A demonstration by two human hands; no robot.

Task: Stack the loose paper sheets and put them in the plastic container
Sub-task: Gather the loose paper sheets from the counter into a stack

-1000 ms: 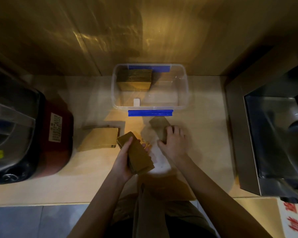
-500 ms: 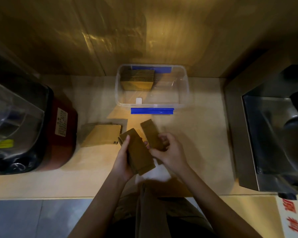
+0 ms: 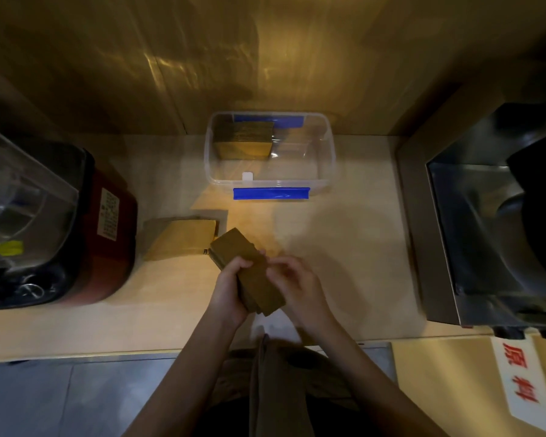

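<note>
A stack of brown paper sheets point(image 3: 245, 263) is held above the counter, tilted away from me. My left hand point(image 3: 229, 290) grips its left side from below. My right hand point(image 3: 293, 283) presses against its right edge with curled fingers. Straight ahead stands a clear plastic container point(image 3: 325, 152) with blue clips; a brown paper stack point(image 3: 245, 141) sits in its back left corner. Another pile of brown paper point(image 3: 178, 238) lies on the counter, left of my hands.
A red and black appliance point(image 3: 92, 234) with a clear lid fills the left side. A steel machine point(image 3: 492, 234) stands on the right. A wooden wall rises behind the container. The counter's front edge runs just below my wrists.
My right hand picked a single sheet off the counter, carried it left and laid it on the stack in my left hand. Both hands now hold the stack.
</note>
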